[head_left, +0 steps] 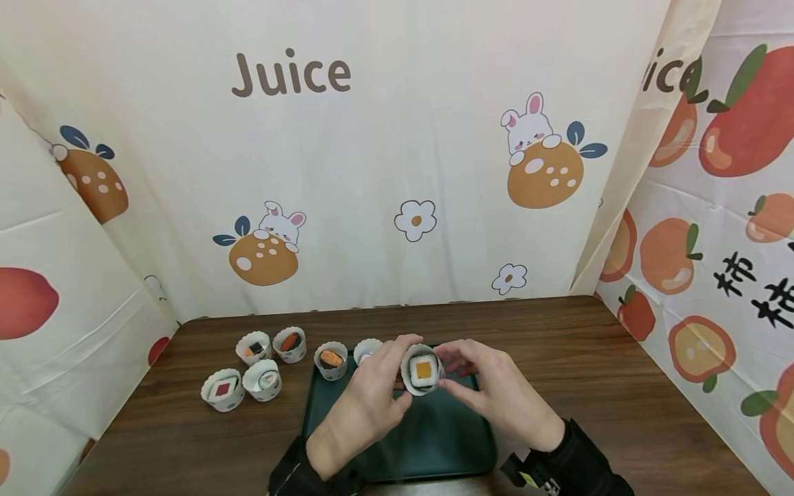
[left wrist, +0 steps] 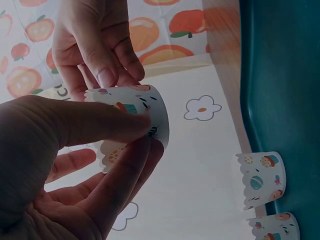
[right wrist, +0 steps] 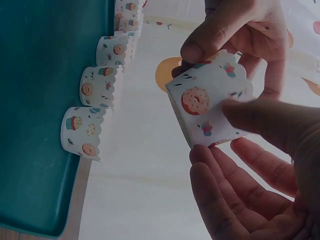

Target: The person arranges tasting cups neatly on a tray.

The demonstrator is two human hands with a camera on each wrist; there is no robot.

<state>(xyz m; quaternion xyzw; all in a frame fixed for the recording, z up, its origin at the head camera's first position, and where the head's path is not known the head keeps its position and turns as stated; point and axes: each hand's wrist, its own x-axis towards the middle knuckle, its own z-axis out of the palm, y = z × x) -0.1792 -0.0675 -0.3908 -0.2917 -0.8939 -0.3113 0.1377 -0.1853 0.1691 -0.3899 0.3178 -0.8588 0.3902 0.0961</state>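
Observation:
Above the dark green tray point(head_left: 434, 441), a patterned paper baking cup point(head_left: 406, 372) holds a white sushi piece point(head_left: 424, 370) with a yellow square on top. The cup is tilted so that its opening faces the head camera. My left hand point(head_left: 367, 406) grips it from the left, thumb on its side, as the left wrist view shows. From the right, my right hand point(head_left: 496, 396) holds the same cup between thumb and fingertips. A cup with an orange-topped sushi point(head_left: 331, 360) stands at the tray's far left corner. Beside it another cup point(head_left: 366, 348) is partly hidden by my left hand.
Several more sushi cups stand on the wooden table point(head_left: 155, 427) left of the tray, among them one with a dark red centre point(head_left: 222, 390) and one with a white roll point(head_left: 262, 380). A printed curtain point(head_left: 372, 151) hangs behind the table and along both sides.

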